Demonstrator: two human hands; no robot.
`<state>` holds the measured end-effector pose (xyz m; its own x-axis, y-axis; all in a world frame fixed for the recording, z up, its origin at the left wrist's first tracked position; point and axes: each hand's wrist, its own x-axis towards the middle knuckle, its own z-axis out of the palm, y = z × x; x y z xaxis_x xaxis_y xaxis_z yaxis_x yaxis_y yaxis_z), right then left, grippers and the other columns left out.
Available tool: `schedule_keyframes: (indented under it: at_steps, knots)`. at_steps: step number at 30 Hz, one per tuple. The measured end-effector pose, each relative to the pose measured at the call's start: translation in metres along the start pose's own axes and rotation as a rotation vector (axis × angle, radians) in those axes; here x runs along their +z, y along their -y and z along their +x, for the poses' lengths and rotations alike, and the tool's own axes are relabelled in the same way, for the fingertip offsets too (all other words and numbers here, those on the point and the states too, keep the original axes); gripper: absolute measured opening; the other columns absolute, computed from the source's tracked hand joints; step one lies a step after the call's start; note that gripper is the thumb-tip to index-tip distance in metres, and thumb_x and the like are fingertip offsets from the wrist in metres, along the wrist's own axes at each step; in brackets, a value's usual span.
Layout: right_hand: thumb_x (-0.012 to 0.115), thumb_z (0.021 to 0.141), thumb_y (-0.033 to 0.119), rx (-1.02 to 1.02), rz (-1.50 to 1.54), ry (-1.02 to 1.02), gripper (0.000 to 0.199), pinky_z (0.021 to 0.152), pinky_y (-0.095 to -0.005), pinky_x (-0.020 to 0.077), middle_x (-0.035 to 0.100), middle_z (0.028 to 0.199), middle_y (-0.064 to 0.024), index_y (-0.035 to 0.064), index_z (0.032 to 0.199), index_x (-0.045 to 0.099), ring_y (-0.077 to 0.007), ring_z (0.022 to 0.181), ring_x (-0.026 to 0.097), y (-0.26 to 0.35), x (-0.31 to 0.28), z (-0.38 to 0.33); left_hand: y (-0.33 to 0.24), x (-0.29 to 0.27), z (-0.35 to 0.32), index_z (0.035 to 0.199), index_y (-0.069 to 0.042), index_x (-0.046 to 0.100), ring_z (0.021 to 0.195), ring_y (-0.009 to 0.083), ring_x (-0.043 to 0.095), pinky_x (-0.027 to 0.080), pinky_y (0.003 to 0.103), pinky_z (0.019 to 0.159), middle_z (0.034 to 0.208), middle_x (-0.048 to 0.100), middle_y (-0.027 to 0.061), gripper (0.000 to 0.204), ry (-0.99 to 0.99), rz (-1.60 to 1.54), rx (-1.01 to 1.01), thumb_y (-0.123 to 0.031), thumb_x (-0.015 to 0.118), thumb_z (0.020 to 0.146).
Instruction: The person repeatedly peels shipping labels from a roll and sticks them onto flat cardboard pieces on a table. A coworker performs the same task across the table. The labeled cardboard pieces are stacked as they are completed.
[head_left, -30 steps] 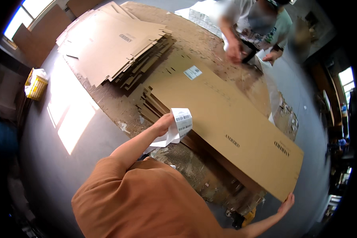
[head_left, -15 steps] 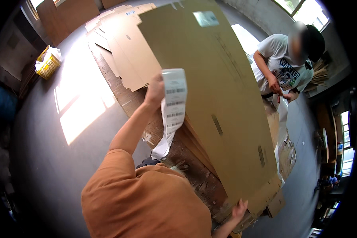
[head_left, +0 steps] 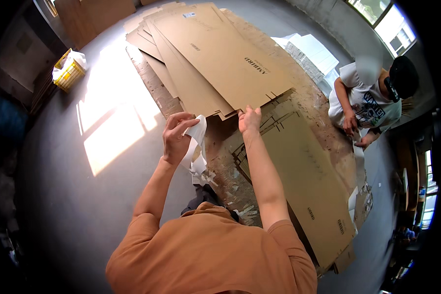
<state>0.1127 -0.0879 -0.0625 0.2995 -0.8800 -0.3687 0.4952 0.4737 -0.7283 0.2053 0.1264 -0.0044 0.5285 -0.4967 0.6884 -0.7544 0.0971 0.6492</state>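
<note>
My left hand (head_left: 177, 139) pinches a curling strip of white labels (head_left: 197, 134), whose tail hangs down beside the table edge. To its right, my right hand (head_left: 250, 120) is closed at the near edge of a large flat cardboard sheet (head_left: 218, 56). This sheet lies on top of a fanned pile of similar sheets at the far end of the table, with a small white label near its far edge. Nearer to me on the right, a second stack of flat cardboard (head_left: 304, 169) lies below my right forearm.
The worn wooden table (head_left: 274, 54) runs away from me. Across it a person (head_left: 365, 100) in a white shirt handles a white strip. White stacked material (head_left: 311, 54) sits behind the table. On the floor at left stands a yellow basket (head_left: 69, 73) holding white bags.
The large cardboard sheet has gone from across the near stack to the far pile. My right hand has moved forward from its near end; my left hand has come down with the label strip.
</note>
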Motion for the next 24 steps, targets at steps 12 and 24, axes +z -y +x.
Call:
schedule_keyframes:
  at_steps: [12, 24]
  knots:
    - [0.06, 0.09, 0.009, -0.314, -0.747, 0.51, 0.044, 0.088, -0.0277, 0.0464, 0.062, 0.108, -0.0097, 0.0004, 0.13, 0.045, -0.0158, 0.1, 0.057, 0.085, -0.037, -0.093, -0.011, 0.064, 0.041, 0.097, -0.002, 0.065, 0.078, 0.0107, 0.061, 0.05, 0.024, 0.068, 0.087, 0.066, 0.0052, 0.02, 0.419, -0.75, -0.655, 0.004, 0.061, 0.079]
    - [0.068, 0.082, 0.004, -0.681, -0.994, 0.273, 0.024, 0.071, -0.0279, 0.05, 0.064, 0.085, -0.0075, 0.0033, 0.106, 0.063, -0.0142, 0.081, 0.059, 0.154, -0.089, -0.141, -0.074, 0.152, 0.046, 0.071, 0.0, 0.058, 0.054, 0.0129, 0.051, 0.042, 0.028, 0.052, 0.057, 0.054, 0.0083, 0.015, 0.816, -0.248, -0.121, -0.008, 0.071, 0.071]
